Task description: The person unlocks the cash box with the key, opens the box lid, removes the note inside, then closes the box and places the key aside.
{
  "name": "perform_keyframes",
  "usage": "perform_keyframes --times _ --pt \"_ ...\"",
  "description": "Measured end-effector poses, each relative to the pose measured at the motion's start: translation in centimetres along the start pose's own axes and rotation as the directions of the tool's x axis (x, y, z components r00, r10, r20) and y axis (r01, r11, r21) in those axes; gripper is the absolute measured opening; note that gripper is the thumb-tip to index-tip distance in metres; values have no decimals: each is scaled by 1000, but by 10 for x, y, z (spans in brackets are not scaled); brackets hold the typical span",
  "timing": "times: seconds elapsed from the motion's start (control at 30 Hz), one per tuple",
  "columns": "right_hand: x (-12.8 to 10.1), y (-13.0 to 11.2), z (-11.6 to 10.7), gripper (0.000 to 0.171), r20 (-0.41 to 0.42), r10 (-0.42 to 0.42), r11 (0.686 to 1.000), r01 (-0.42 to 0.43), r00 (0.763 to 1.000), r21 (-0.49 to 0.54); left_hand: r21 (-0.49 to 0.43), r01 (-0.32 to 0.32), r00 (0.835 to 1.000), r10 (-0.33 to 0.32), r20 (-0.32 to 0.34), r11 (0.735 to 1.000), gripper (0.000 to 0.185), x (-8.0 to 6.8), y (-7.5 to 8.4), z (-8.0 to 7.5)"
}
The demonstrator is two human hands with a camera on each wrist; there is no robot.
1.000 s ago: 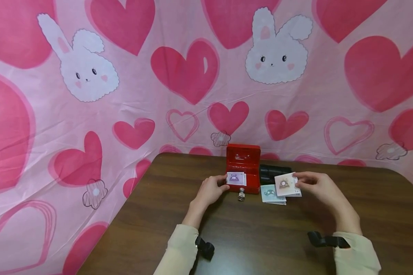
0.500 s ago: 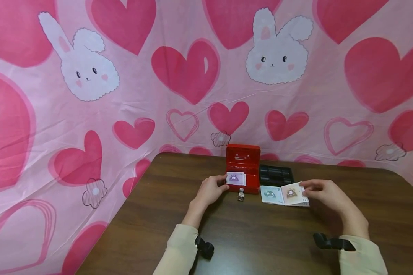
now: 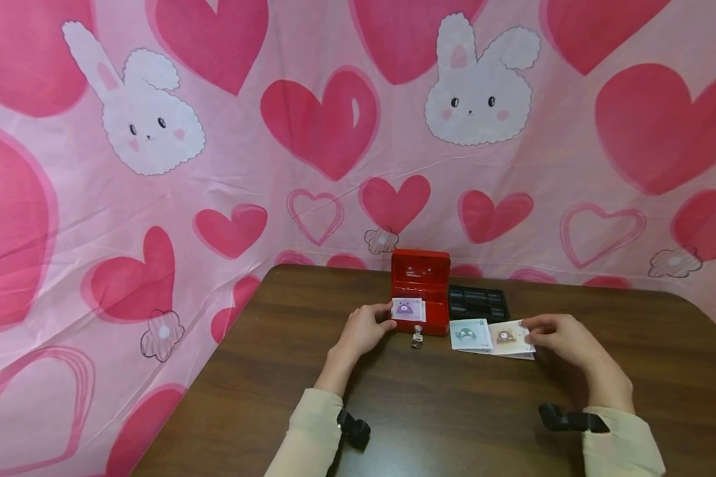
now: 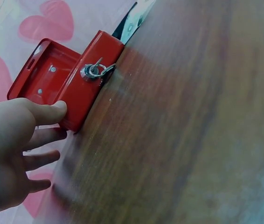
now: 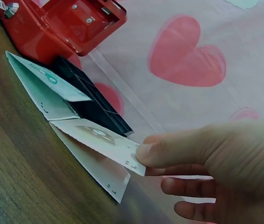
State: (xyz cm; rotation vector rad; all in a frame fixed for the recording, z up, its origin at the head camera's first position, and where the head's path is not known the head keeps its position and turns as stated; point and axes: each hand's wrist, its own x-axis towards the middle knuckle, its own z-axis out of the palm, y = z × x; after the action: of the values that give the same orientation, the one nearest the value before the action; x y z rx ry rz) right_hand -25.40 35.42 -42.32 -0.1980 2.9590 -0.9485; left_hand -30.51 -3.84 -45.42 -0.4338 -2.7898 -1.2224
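While the left hand (image 3: 362, 329) is gripping the left end of the open red box (image 3: 420, 291), thumb on its front wall, the right hand (image 3: 557, 333) is pinching the brown note (image 3: 509, 336) by its right edge, thumb on top. That note is lying partly lifted over other notes on the worktop (image 3: 453, 411), just right of the green note (image 3: 470, 334) and in front of the black tray (image 3: 477, 303). A purple note (image 3: 408, 309) is sitting in the box; a key (image 3: 417, 338) is hanging from its lock. Judgement: the paper is light, thin and floppy, so an edge pinch suits it.
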Motion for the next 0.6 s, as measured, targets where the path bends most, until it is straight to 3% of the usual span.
perform_keyframes --times 0.2,0.6 --pt "2 -1 0 35 -69 -1 1000 -1 998 -23 9 -9 1000 9 -5 1000 47 0 -1 1" --pt "10 -18 9 35 -65 5 1000 -6 998 -17 15 -8 1000 8 -7 1000 47 1 -2 1"
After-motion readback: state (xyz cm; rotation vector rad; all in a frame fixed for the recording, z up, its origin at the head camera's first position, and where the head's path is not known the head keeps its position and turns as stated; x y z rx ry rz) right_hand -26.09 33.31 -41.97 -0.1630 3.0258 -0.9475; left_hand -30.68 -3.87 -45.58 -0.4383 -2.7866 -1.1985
